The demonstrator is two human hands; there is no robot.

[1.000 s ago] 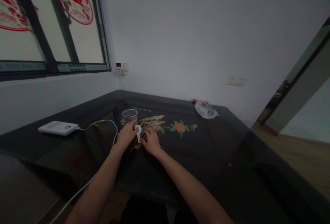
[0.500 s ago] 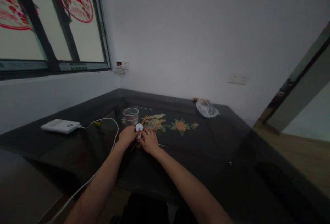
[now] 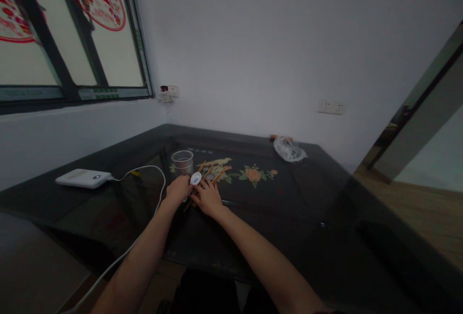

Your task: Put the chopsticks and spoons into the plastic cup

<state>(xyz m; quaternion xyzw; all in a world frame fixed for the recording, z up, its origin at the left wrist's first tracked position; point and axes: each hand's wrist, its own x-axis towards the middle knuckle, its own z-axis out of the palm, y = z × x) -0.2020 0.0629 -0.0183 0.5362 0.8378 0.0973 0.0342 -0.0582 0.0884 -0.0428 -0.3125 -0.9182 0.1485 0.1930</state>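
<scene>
While the left hand (image 3: pixel 179 188) pinches a smooth white, round-bowled spoon (image 3: pixel 196 178) over slender wooden chopsticks (image 3: pixel 219 174) on the glossy black surface (image 3: pixel 275 217), the right hand (image 3: pixel 209 198) sets bent fingers against it, their grip unclear.

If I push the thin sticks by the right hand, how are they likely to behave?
The sticks look straight and slender, so they are probably stiff and light. The table is glossy, so they may slide easily. They lie close together, so pushing one might shift others.
</scene>
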